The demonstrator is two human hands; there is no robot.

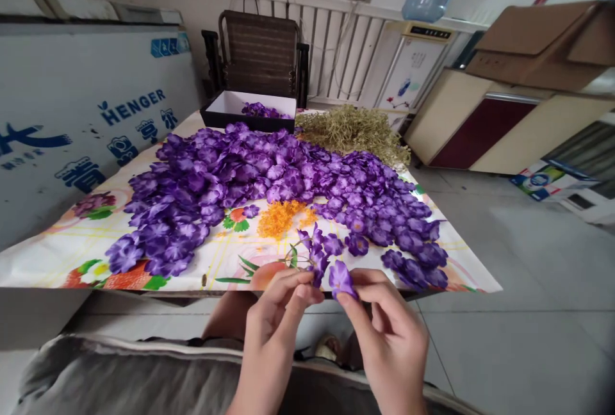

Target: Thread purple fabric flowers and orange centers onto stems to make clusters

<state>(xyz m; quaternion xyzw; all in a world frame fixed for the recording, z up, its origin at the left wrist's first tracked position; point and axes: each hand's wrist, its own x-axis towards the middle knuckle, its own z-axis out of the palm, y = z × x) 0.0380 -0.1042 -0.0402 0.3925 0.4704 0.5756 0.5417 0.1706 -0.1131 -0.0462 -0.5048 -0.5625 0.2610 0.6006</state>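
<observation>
Between the thumb and fingers of my left hand [283, 319] is a thin-stemmed sprig of purple flowers [317, 252], its blooms pointing away from me. My right hand [384, 325] pinches a single purple flower [341, 278] close beside that sprig; whether the two touch I cannot tell. Both hands are at the near edge of the table. Beyond them lies a small heap of orange flower centres [281, 218]. A wide pile of loose purple flowers [269, 159] curves around the heap from left to right.
A patterned white tablecloth [230, 255] covers the table. At its back stand a black box [247, 122] with purple flowers inside and a bundle of greenish stems [355, 127]. Behind are a folding chair [259, 50] and a water dispenser [406, 69]. A white chest [96, 107] flanks the left.
</observation>
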